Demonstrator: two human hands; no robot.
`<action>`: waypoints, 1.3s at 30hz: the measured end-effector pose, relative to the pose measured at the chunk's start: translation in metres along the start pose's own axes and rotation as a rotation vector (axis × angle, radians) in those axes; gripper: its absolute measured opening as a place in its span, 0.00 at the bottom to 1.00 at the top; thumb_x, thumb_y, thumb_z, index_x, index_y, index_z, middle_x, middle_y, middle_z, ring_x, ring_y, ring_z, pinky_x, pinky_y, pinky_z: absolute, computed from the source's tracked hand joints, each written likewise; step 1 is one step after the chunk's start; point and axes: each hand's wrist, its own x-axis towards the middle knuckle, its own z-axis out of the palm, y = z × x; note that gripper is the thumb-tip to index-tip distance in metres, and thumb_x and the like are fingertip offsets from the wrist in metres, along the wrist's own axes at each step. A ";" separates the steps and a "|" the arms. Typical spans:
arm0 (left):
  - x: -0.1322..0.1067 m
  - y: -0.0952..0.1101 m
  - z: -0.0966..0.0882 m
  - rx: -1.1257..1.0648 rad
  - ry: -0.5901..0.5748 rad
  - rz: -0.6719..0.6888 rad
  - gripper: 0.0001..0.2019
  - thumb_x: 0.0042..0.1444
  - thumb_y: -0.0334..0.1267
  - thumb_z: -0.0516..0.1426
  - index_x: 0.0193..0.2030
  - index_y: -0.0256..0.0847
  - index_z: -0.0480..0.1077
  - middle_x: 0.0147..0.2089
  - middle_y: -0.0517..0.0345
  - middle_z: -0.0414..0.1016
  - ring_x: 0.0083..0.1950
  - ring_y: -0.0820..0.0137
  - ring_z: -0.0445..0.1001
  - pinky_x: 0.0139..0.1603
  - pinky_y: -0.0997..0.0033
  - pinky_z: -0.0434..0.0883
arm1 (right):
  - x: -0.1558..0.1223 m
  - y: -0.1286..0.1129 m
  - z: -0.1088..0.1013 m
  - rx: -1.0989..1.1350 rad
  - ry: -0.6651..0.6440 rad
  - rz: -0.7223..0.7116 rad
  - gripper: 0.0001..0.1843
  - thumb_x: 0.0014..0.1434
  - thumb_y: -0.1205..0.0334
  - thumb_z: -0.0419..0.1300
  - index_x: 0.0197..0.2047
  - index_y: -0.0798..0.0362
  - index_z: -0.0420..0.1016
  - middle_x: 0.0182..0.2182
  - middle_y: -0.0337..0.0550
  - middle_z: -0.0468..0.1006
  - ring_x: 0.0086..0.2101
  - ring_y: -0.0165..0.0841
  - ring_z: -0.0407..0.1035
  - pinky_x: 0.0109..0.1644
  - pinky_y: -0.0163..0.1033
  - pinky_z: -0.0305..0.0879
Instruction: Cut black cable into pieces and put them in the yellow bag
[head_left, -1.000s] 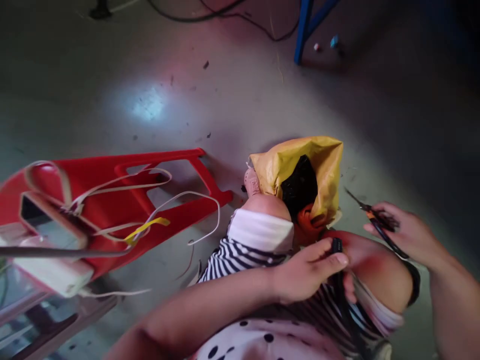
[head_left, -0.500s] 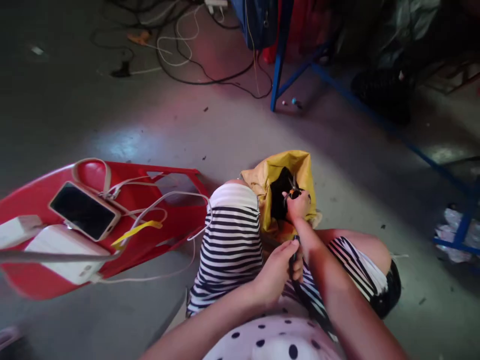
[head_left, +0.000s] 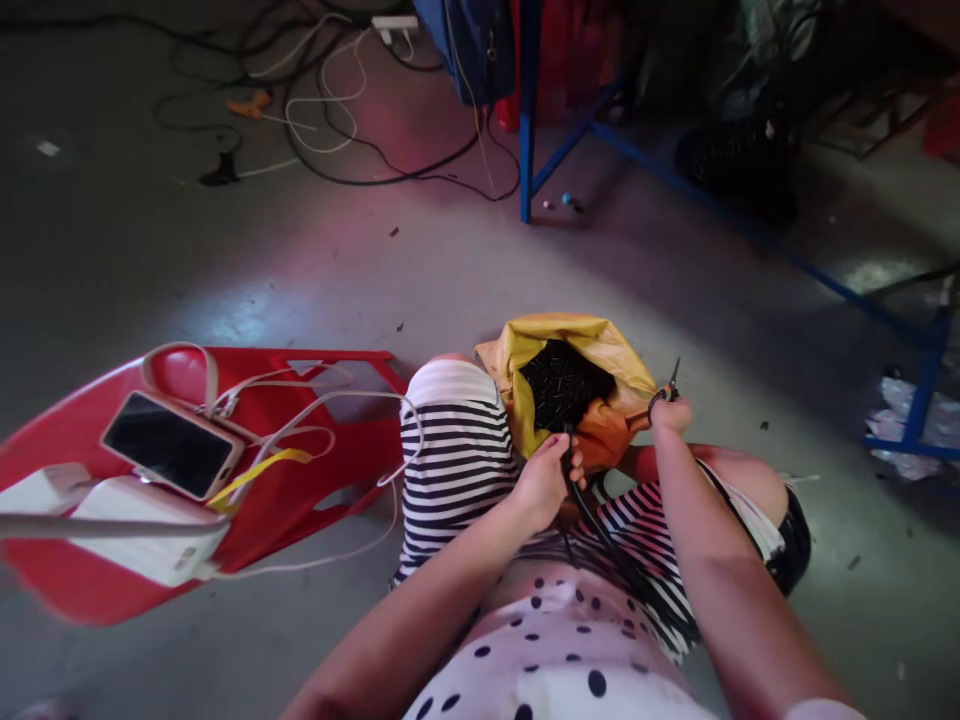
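My left hand (head_left: 544, 484) is closed around the end of a bundle of black cords (head_left: 604, 540) that trails back across my lap. The cord ends point at the mouth of a yellow sack (head_left: 589, 327), which stands open between my knees. Many short black pieces (head_left: 561, 386) lie inside it. Out by the sack's right rim, my right hand (head_left: 673, 414) grips a small pair of scissors (head_left: 674, 375) with their pointed tip upward. Whether those fingers also pinch the sack's edge is unclear.
On my left a red plastic stool (head_left: 360, 450) carries a phone (head_left: 174, 445), white boxes (head_left: 142, 520) and looped white cables. Tangled cords and a power strip (head_left: 395, 22) lie on the floor ahead. A blue metal frame (head_left: 526, 130) stands beyond the sack.
My right hand with the scissors has moved from over the sack's mouth to its right rim, uncovering the black pieces. My left hand has shifted forward towards the sack with the cords.
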 end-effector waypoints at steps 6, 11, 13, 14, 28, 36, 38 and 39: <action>0.066 0.026 -0.006 0.111 0.258 0.366 0.07 0.76 0.42 0.56 0.48 0.42 0.68 0.27 0.68 0.66 0.23 0.76 0.62 0.29 0.78 0.68 | -0.026 -0.011 -0.015 0.095 -0.044 0.077 0.10 0.53 0.64 0.72 0.39 0.54 0.79 0.36 0.54 0.87 0.38 0.44 0.82 0.38 0.40 0.72; 0.092 0.035 -0.018 0.221 0.274 0.389 0.11 0.77 0.47 0.56 0.46 0.42 0.69 0.24 0.70 0.62 0.19 0.78 0.56 0.21 0.79 0.52 | -0.114 -0.011 -0.045 0.381 -0.198 -0.061 0.14 0.54 0.59 0.73 0.37 0.49 0.72 0.35 0.46 0.85 0.38 0.40 0.78 0.41 0.40 0.72; 0.095 0.037 -0.022 0.225 0.352 0.414 0.13 0.79 0.45 0.52 0.42 0.42 0.67 0.23 0.71 0.58 0.18 0.79 0.51 0.21 0.76 0.46 | -0.158 -0.004 -0.064 0.534 -0.592 -0.074 0.20 0.52 0.52 0.77 0.34 0.48 0.71 0.32 0.42 0.82 0.37 0.39 0.78 0.42 0.40 0.74; 0.097 0.038 -0.023 0.214 0.404 0.472 0.13 0.80 0.43 0.50 0.41 0.42 0.66 0.23 0.71 0.56 0.18 0.80 0.50 0.22 0.75 0.46 | -0.178 0.000 -0.076 0.599 -0.835 -0.045 0.23 0.51 0.47 0.79 0.34 0.48 0.70 0.31 0.42 0.81 0.36 0.39 0.78 0.42 0.41 0.75; 0.062 0.080 0.060 0.130 0.082 0.507 0.22 0.72 0.55 0.62 0.36 0.44 0.61 0.22 0.71 0.54 0.18 0.80 0.50 0.19 0.78 0.51 | -0.209 0.055 -0.177 0.627 -0.963 -0.240 0.34 0.45 0.38 0.82 0.36 0.48 0.68 0.30 0.32 0.72 0.32 0.32 0.66 0.41 0.40 0.67; -0.021 -0.018 0.043 0.607 -0.029 0.581 0.25 0.48 0.44 0.80 0.36 0.41 0.68 0.30 0.66 0.68 0.29 0.77 0.68 0.30 0.78 0.68 | -0.221 -0.012 -0.146 0.478 -0.491 -0.339 0.23 0.59 0.40 0.74 0.38 0.47 0.71 0.29 0.38 0.76 0.32 0.38 0.73 0.40 0.40 0.67; -0.018 -0.019 0.031 0.661 0.013 0.618 0.23 0.48 0.42 0.79 0.35 0.40 0.70 0.31 0.64 0.71 0.33 0.74 0.72 0.34 0.76 0.71 | -0.231 -0.023 -0.143 0.284 -0.533 -0.466 0.17 0.64 0.47 0.72 0.46 0.49 0.77 0.34 0.44 0.83 0.37 0.43 0.79 0.43 0.41 0.70; -0.015 -0.017 0.026 0.679 0.011 0.617 0.21 0.50 0.42 0.78 0.34 0.40 0.70 0.31 0.63 0.71 0.33 0.74 0.72 0.34 0.76 0.71 | -0.235 -0.026 -0.144 0.205 -0.558 -0.523 0.16 0.66 0.51 0.71 0.51 0.50 0.79 0.36 0.47 0.85 0.39 0.45 0.81 0.45 0.42 0.71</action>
